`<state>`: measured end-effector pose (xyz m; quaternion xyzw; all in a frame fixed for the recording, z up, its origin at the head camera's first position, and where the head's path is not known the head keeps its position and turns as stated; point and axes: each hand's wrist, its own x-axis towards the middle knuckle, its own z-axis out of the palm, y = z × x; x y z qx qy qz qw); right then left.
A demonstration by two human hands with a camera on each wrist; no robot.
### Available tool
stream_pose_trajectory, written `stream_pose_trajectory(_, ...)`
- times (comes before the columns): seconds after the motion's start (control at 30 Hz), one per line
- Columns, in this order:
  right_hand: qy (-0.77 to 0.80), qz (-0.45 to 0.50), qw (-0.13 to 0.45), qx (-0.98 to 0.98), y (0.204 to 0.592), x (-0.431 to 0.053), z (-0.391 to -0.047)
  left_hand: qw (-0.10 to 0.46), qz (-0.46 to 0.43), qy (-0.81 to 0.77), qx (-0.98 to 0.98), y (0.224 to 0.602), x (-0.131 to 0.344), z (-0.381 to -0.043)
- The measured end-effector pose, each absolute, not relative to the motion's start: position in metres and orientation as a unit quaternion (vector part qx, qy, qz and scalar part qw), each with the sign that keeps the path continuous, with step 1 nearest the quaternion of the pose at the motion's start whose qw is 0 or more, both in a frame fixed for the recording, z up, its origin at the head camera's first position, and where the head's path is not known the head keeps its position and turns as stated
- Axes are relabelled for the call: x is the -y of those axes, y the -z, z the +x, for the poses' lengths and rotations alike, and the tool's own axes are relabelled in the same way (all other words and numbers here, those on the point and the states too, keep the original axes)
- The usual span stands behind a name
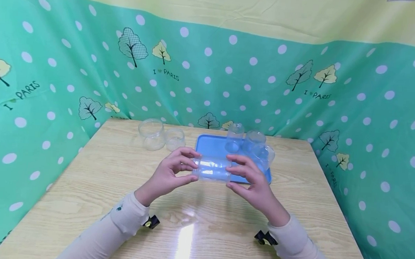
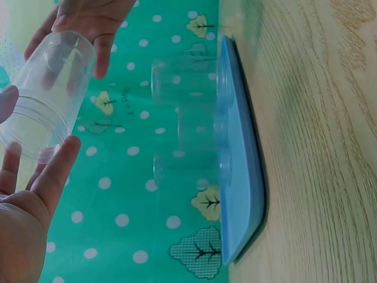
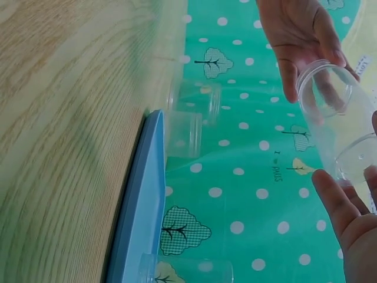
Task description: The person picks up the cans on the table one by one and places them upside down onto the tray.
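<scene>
A clear plastic jar [image 1: 212,168] is held sideways above the table, spanning both hands. My left hand [image 1: 172,174] grips its threaded mouth end between thumb and fingers, as the left wrist view shows on the jar [image 2: 59,82]. At the opposite end, the base, my right hand [image 1: 252,181] pinches it with the thumb below and fingers above. No lid can be seen on the held jar. Behind it lies a blue tray [image 1: 210,143], bearing three more clear jars: a tall one [image 1: 235,136], a wider one [image 1: 255,141] and one at the right [image 1: 266,157].
Two further clear containers, a wide one [image 1: 152,135] and a smaller one [image 1: 174,139], stand left of the tray at the table's back. The wooden table [image 1: 86,201] is enclosed by a green dotted curtain [image 1: 182,66] at the back and sides.
</scene>
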<state>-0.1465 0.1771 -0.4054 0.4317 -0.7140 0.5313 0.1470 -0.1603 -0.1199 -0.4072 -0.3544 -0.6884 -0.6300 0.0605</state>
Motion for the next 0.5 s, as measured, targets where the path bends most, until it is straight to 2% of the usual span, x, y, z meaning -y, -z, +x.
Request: stream_pose_trajectory(0.5, -0.502, 0.468, 0.179, 0.705, 0.4073, -0.1773, -0.1509, 0.056, -0.357, 0.648, 0.671, 0.4068, 0.1206, -0.1609)
